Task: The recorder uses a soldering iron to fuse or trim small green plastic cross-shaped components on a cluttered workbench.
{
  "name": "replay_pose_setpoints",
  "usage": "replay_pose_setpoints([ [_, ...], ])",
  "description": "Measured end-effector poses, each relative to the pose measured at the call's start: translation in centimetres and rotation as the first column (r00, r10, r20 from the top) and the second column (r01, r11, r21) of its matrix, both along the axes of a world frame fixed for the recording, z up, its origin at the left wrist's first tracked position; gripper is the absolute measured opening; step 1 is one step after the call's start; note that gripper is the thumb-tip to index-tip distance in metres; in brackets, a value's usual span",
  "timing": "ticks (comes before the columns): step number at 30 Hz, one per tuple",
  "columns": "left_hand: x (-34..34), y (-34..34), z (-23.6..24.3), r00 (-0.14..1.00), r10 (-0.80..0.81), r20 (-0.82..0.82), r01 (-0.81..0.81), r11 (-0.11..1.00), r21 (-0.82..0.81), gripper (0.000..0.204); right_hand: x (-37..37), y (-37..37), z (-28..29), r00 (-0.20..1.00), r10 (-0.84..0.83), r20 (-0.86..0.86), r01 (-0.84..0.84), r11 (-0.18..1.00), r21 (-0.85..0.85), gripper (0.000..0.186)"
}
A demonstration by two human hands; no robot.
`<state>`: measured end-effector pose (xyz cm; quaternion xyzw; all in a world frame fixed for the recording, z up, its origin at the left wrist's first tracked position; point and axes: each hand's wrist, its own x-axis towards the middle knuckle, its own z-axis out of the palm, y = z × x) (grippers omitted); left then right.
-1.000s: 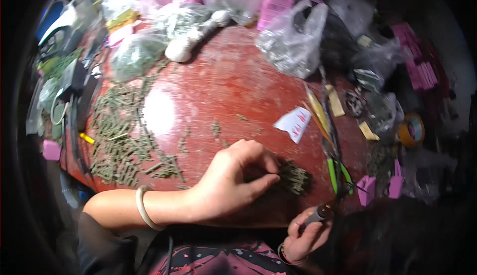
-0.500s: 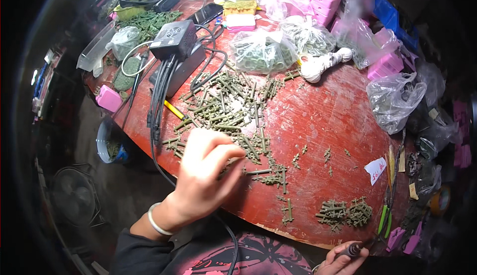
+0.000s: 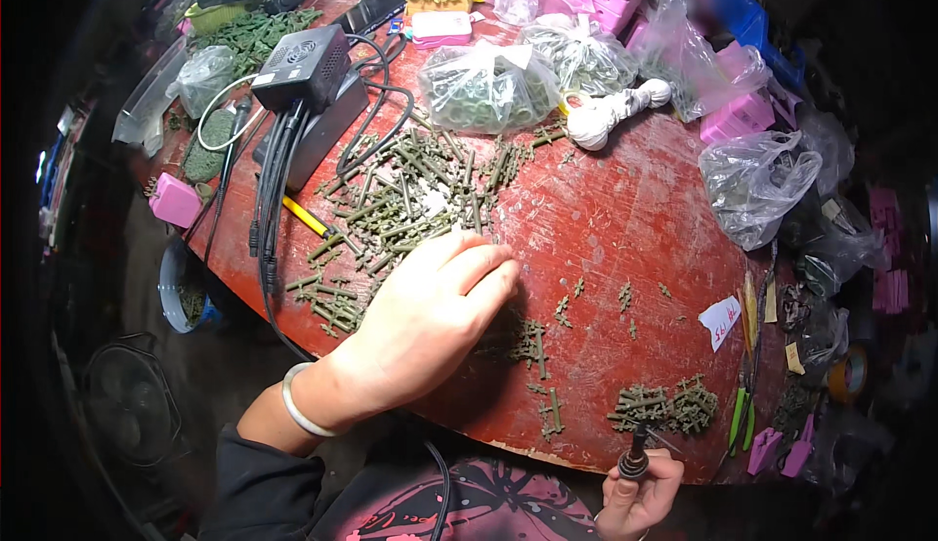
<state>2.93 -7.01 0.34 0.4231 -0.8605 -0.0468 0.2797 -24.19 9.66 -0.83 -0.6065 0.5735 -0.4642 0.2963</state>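
My left hand (image 3: 430, 316) reaches over a loose pile of dull green sticks with small knobbly clusters (image 3: 420, 174). Its fingers are curled together and point down at the pile's near edge; the fingertips are hidden, so what they grip cannot be made out. At the table's front edge, my right hand (image 3: 642, 498) is closed round a dark, pen-shaped tool (image 3: 635, 454) with a thin metal tip. That tip is close to a small heap of the same green pieces (image 3: 664, 405). Between the hands lie a few single green pieces (image 3: 555, 409).
A black box with cables (image 3: 303, 62) stands left of the pile, near a yellow-handled tool (image 3: 308, 216). Bagged green pieces (image 3: 489, 91) and a white cloth bundle (image 3: 611, 116) lie behind. At right are a paper tag (image 3: 720, 321) and green-handled pliers (image 3: 741, 419).
My left hand has lowered and moved right, onto the pile's near edge. My right hand has shifted left and turned the tool toward the small heap. The whole view has shifted slightly.
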Motion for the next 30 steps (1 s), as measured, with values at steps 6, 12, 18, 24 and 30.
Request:
replay_pose_setpoints([
  [6,0.2,3.2,3.6,0.880,0.173,-0.441,0.018,0.918,0.396,0.014,0.9,-1.2,-0.2,0.989,0.125,-0.074,-0.123,0.992,0.029,0.037],
  [12,1.3,5.4,1.7,0.953,0.029,-0.301,0.139,0.841,0.523,0.018,4.7,-5.0,0.8,0.979,0.122,-0.162,-0.100,0.985,0.141,0.054],
  [18,0.5,5.9,0.3,0.960,0.168,-0.223,-0.100,0.952,0.288,0.024,7.1,-8.1,0.8,0.940,0.084,-0.332,-0.070,0.996,0.055,0.047],
  [24,-0.2,5.5,-0.4,0.963,0.236,-0.131,-0.214,0.964,0.158,0.026,7.0,-8.5,0.4,0.919,0.062,-0.389,-0.007,0.990,0.142,0.041],
  [30,0.1,5.8,0.0,0.942,0.327,-0.082,-0.317,0.942,0.114,0.024,6.3,-8.5,0.1,0.906,-0.007,-0.423,0.059,0.992,0.110,0.040],
])
